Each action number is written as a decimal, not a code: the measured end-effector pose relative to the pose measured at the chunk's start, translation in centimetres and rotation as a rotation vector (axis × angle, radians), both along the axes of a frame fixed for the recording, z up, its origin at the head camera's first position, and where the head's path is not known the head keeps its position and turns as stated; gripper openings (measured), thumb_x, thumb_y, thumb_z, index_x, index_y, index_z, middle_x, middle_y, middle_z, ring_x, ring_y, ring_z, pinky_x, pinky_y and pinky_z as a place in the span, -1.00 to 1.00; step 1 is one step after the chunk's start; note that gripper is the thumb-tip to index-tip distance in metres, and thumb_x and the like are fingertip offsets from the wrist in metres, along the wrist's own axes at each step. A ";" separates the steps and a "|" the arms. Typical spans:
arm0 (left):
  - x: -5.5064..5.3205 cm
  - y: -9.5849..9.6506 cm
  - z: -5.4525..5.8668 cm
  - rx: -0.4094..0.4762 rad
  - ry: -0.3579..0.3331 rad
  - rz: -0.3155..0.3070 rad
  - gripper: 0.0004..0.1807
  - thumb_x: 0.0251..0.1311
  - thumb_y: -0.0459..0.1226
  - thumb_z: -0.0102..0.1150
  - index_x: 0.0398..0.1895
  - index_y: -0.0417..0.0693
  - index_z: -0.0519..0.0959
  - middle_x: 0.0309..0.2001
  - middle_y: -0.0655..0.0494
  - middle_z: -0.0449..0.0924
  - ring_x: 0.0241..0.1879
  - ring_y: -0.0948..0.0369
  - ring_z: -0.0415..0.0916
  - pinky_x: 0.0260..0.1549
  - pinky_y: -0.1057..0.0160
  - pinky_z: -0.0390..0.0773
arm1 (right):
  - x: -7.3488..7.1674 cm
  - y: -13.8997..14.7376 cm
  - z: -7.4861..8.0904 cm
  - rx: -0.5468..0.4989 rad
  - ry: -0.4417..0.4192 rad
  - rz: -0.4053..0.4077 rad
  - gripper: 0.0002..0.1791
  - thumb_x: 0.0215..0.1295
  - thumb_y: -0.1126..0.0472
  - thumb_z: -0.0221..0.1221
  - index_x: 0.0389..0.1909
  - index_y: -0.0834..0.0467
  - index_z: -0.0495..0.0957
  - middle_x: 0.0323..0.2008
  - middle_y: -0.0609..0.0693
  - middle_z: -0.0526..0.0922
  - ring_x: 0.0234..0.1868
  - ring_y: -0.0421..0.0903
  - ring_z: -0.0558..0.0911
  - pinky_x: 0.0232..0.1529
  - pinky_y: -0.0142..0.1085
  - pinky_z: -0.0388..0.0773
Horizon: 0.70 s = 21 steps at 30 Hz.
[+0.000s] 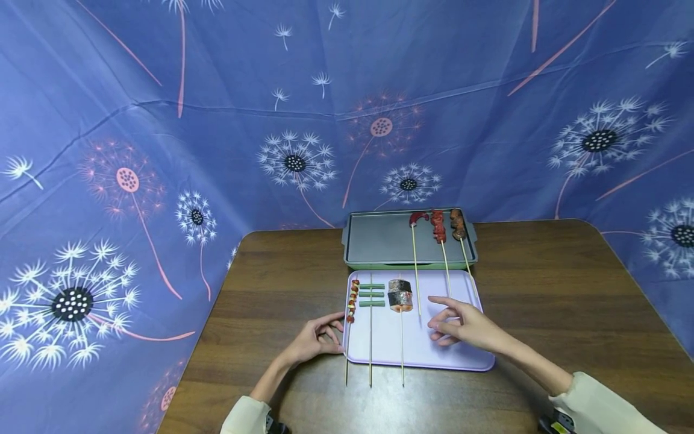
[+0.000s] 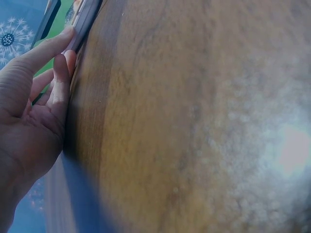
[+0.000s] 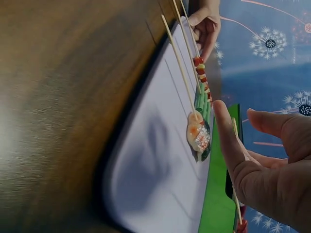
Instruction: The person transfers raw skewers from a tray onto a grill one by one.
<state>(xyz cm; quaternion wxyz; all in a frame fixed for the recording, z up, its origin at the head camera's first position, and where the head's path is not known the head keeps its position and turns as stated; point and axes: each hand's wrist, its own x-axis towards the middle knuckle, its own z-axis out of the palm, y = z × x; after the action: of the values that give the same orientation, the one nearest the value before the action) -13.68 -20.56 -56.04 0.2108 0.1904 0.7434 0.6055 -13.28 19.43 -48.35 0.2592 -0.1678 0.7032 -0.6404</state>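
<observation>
My left hand (image 1: pixel 314 340) is at the left side of a pale lilac tray (image 1: pixel 444 355), fingertips and thumb touching its rim, fingers bent. Over the tray's right part hovers my right hand (image 1: pixel 468 325), index finger extended, other fingers loosely bent, holding nothing. Three skewers lie on the tray, sticks past its near edge: one of small red and yellowish pieces (image 1: pixel 353 298), one of green bean pieces (image 1: pixel 372 295), one with a thick fish-like chunk (image 1: pixel 400 296). In the right wrist view the fish-like chunk (image 3: pixel 198 136) shows left of my index finger.
Behind the tray stands a dark grey griddle (image 1: pixel 379 238) with a green side. On its right part lie skewers with a curled dark-red piece (image 1: pixel 417 218), red meat (image 1: pixel 438 226) and brown meat (image 1: pixel 458 224), sticks reaching over the tray. A blue dandelion cloth (image 1: pixel 233 150) hangs behind the wooden table (image 1: pixel 271 289).
</observation>
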 end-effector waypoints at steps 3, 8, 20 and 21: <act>0.0 0.0 -0.1 0.005 0.010 -0.001 -0.14 0.05 -0.53 0.43 0.47 -0.35 0.30 0.09 -0.49 0.49 -0.29 0.42 0.61 -0.40 0.51 0.61 | 0.8 0.6 -0.3 -0.026 0.033 0.022 -0.28 0.48 0.41 0.10 0.43 0.65 -0.05 -0.09 0.46 0.62 -0.20 -0.10 0.79 -0.18 -0.15 0.77; -0.1 -0.1 -0.3 0.021 0.036 -0.016 -0.15 0.07 -0.51 0.43 0.46 -0.41 0.28 0.06 -0.51 0.48 -0.29 0.44 0.61 -0.38 0.50 0.63 | 2.1 1.3 -1.0 -0.049 0.065 0.051 -0.34 0.50 0.41 0.07 0.39 0.68 -0.01 -0.12 0.48 0.63 -0.21 -0.13 0.79 -0.20 -0.14 0.77; -0.1 -0.1 -0.4 0.014 0.044 -0.006 -0.14 0.05 -0.51 0.45 0.47 -0.37 0.30 0.06 -0.51 0.49 -0.29 0.44 0.61 -0.36 0.50 0.64 | 2.8 4.4 -3.4 -0.054 0.273 0.054 -0.51 0.41 0.49 0.14 0.22 0.72 0.25 -0.25 0.19 0.74 -0.28 -0.21 0.77 -0.32 -0.17 0.77; -0.1 0.0 -0.4 0.013 0.044 -0.005 -0.14 0.05 -0.51 0.45 0.46 -0.37 0.30 0.06 -0.51 0.49 -0.29 0.44 0.61 -0.36 0.50 0.64 | 2.6 4.9 -3.6 -0.033 0.316 0.050 -0.53 0.40 0.49 0.15 0.21 0.69 0.29 -0.27 0.19 0.74 -0.30 -0.25 0.76 -0.34 -0.21 0.76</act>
<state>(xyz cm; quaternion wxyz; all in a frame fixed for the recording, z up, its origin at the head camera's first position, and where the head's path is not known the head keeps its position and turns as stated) -13.79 -20.59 -56.44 0.1948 0.2067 0.7434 0.6055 -10.66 24.37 -51.94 0.1585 -0.2880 0.7201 -0.6111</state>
